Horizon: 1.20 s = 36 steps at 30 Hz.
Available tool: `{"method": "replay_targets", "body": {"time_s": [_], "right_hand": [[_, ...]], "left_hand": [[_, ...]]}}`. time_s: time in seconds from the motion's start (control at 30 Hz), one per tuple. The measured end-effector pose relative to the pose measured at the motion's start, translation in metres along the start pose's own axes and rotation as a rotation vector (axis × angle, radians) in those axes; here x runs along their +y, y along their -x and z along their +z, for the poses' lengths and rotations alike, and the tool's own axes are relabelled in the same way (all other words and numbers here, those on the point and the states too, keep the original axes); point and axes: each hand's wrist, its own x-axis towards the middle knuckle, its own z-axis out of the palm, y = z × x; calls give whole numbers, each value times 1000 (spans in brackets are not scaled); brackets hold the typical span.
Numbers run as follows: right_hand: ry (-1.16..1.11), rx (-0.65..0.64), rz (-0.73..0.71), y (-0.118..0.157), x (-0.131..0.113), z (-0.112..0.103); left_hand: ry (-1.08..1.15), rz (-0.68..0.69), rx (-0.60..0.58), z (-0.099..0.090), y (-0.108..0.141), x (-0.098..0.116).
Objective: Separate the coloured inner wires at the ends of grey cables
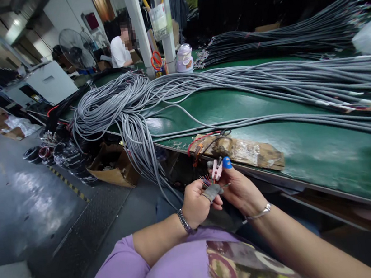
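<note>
Head view, clock centred on the hands, 12 straight ahead. Left hand (194,201) is closed on a small fan of coloured wires (206,180), held low in front of the body, just off the near edge of the green table (332,160). Right hand (241,188), blue cap (226,162) on its thumb, pinches a pink clip (217,170) right beside the wires. Exact finger contact behind the clip: can't tell. Grey wrap (212,192) sits by the left thumb; finger cover or cable jacket, can't tell which.

Step in hand, my read: working wire ends one by one, sorting or dressing them with the clip. Whether its mouth has a wire in it is too small to see.

Next move should call for a steady left grip, one wire singled out from the fan, the clip's mouth lined up on it, neighbours kept out of the way. Risk: thin wires crossing, wrong one picked.

Around: grey cables (141,140) drape over the table edge at 10. Brown board (264,155) at 2, on the table's near edge. Black cables (278,42) at 1, far side. Scissors (156,60) near 11, by the post. Cardboard box (118,173) between 9 and 10, on the floor.
</note>
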Motion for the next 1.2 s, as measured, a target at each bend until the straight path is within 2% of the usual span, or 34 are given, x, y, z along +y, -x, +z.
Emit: {"method": "replay_targets", "body": {"time_s": [0.1, 0.2, 0.33, 0.4, 0.47, 0.63, 0.77, 1.0, 1.2], "right_hand": [[-175, 84, 34, 2, 0, 0], [-161, -5, 69, 8, 1, -7], [-2, -153, 116, 24, 5, -22], [105, -151, 81, 32, 8, -27], [200, -95, 4, 39, 11, -28], [354, -17, -132, 42, 10, -20], [346, -51, -129, 39, 8, -18], [419, -150, -140, 33, 6, -26], [483, -137, -186, 33, 5, -22]], "left_hand": [[-10, -3, -4, -2, 3, 1], [-17, 2, 15, -6, 8, 3], [-36, 0, 58, -10, 14, 5], [-43, -5, 70, -11, 15, 5], [-59, -8, 67, -10, 15, 6], [-99, -12, 22, -8, 17, 9], [-84, -28, -18, -9, 18, 9], [190, -147, 13, -14, 12, 3], [212, -205, -61, -15, 12, 4]]}}
